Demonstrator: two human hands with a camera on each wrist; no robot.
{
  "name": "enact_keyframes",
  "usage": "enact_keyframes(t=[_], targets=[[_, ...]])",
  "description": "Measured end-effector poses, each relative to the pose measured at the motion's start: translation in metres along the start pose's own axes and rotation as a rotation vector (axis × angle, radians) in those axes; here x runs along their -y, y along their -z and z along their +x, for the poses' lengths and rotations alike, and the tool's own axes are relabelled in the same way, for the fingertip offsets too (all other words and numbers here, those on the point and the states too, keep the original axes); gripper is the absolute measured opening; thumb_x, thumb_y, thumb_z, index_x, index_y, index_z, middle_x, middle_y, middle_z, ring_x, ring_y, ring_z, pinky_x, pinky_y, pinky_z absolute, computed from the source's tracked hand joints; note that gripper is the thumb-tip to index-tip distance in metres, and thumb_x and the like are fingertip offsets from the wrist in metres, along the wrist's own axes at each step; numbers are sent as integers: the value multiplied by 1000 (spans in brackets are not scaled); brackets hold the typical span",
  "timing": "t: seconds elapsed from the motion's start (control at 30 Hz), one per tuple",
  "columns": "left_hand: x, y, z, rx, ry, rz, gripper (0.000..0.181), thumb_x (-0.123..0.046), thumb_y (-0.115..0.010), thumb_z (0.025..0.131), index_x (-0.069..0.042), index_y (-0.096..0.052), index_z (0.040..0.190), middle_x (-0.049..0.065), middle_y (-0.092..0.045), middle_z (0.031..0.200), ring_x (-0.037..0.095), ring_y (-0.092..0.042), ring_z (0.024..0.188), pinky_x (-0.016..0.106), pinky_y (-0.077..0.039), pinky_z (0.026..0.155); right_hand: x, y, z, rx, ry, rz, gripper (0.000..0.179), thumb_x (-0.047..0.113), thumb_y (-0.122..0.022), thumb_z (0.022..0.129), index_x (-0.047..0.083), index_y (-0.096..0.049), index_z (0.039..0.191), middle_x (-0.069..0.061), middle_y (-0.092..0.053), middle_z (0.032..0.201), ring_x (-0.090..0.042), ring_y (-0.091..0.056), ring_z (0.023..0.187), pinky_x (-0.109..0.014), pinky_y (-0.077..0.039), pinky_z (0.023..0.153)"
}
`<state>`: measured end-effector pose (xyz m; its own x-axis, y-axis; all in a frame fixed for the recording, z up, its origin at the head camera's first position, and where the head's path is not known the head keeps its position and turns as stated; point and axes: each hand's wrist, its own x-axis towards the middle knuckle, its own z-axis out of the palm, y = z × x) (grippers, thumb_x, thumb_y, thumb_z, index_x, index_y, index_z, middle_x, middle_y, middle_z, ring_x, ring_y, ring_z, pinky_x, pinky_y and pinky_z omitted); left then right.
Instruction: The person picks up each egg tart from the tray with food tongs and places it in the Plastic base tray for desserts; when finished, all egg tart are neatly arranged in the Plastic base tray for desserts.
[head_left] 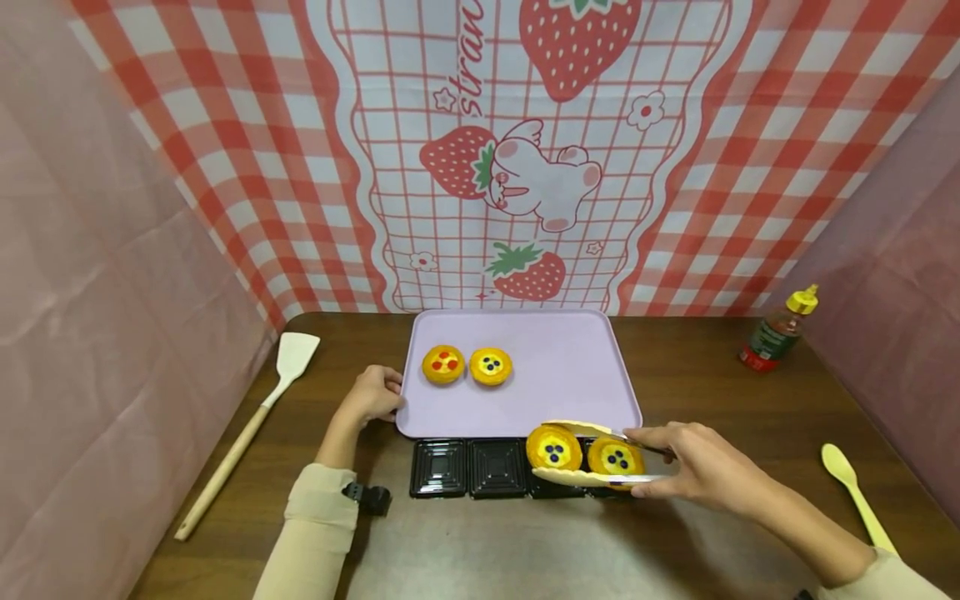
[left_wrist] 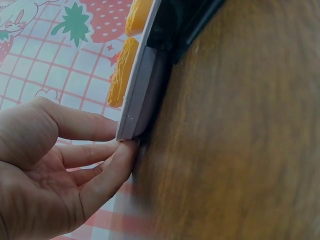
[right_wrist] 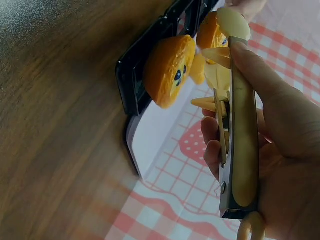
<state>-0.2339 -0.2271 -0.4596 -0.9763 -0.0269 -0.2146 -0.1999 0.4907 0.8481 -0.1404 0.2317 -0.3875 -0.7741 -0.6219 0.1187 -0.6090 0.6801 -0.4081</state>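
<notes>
My right hand (head_left: 705, 467) grips a pair of tongs (head_left: 581, 477) with cream-coloured tips. Between the tips is a blueberry-topped tart (head_left: 553, 450), over the third compartment of the black plastic tray (head_left: 439, 468). A second blueberry tart (right_wrist: 167, 72) sits in the compartment at the right end, below the tong arms. At the lilac tray (head_left: 562, 358), my left hand (head_left: 375, 393) pinches the left edge; the left wrist view shows thumb and fingertips at its rim. On that tray lie a tart with red topping (head_left: 443, 365) and one with blueberries (head_left: 491, 367).
On the left of the wooden table lies a white spatula (head_left: 296, 354) with a wooden handle. A sauce bottle (head_left: 776, 333) with a yellow cap stands at the back right, and a yellow spoon (head_left: 843, 471) lies nearer the front. Checked cloth hangs behind the table.
</notes>
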Motion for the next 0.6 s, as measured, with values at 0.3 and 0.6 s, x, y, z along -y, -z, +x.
enact_keyframes(t=[0.3, 0.6], targets=[[1, 1, 2, -5, 5, 0, 39, 13, -65, 72, 14, -59, 111, 15, -56, 86, 21, -58, 69, 35, -61, 53, 2, -4, 1, 14, 47, -110, 61, 43, -85, 75, 9, -71, 123, -2, -72, 111, -12, -64, 89, -36, -57, 70], [1, 2, 2, 2, 13, 9, 39, 12, -66, 74, 13, -58, 112, 15, -56, 88, 22, -58, 70, 35, -61, 54, 1, -6, 1, 33, 32, -108, 62, 44, -84, 76, 9, -69, 125, -2, -72, 109, -13, -64, 89, -36, -57, 70]])
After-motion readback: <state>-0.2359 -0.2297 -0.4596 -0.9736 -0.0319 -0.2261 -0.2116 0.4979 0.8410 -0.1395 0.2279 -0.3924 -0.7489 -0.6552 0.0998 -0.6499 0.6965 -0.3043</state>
